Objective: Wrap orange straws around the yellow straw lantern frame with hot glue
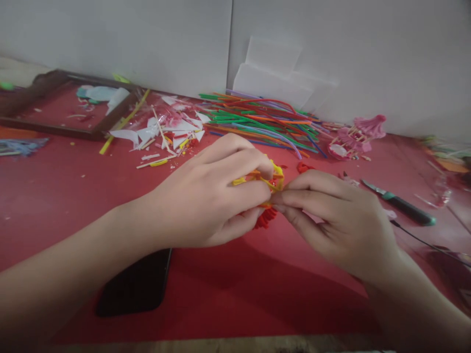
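Left hand [221, 196] curls over a yellow, orange and red craft piece [278, 180], its fingers bent down around the near and left sides, while the right hand [342, 215] brings thumb and fingertips together on the piece's right-hand edge. Both hands are closed on the same thing, between them and in front of the wearer, over the red worktop [275, 284]; whether its underside touches that surface is hidden. Yellow and orange strands show in the gap below the left forefinger, and a red fringe [265, 219] hangs beneath. Exactly which strand the right fingertips pinch cannot be told.

Handling this well, I judge, calls for a split of labour: the left hand as a light, steady cradle, the right doing the fine work with small pinches close to the join. Too hard a squeeze could flatten the open loops, which look soft and easily bent. Lifting the left forefinger a little would give a clearer sight of the pinched spot, since the knuckles cover much of it. Resting both wrists would calm any shake, though a dark phone [136, 287] lies under the left forearm, and the knife [401, 206] beyond the right hand deserves a wide berth.
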### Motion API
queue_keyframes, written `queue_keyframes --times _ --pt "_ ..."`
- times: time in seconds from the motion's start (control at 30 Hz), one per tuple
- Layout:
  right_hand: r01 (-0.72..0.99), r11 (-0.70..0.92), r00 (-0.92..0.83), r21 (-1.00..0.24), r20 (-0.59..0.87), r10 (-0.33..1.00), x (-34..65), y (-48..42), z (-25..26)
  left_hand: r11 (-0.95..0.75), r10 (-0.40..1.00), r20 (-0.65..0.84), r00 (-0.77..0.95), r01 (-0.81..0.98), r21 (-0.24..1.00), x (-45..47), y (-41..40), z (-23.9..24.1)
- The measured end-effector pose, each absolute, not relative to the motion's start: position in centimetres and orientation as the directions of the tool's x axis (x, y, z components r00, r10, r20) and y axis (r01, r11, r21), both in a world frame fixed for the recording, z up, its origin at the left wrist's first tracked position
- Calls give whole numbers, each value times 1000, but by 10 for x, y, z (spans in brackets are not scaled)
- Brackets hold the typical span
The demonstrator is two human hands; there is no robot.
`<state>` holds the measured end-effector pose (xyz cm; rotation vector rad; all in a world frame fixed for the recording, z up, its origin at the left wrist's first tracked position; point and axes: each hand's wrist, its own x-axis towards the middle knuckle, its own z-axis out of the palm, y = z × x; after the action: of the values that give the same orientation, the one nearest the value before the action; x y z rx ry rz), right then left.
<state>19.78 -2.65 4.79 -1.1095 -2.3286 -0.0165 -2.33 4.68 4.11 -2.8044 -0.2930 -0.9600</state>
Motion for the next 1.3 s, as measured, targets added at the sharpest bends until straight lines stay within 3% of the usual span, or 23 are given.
queue_keyframes --times 0.57,0.9,1.1,1.3 --pt "712 655 -494 -253 482 723 199 -24 48 -980 93 618 781 183 -83 -32 56 46" --pt "745 630 -488 -218 466 738 203 -27 51 -987 147 607 781 153 41 -34 59 44" --pt "744 634 -505 -210 445 740 204 -27 53 -989 98 589 802 144 -32 -34 59 46" --pt "741 597 -462 -308 412 786 203 -26 52 -990 98 576 812 139 -27 -35 60 46"
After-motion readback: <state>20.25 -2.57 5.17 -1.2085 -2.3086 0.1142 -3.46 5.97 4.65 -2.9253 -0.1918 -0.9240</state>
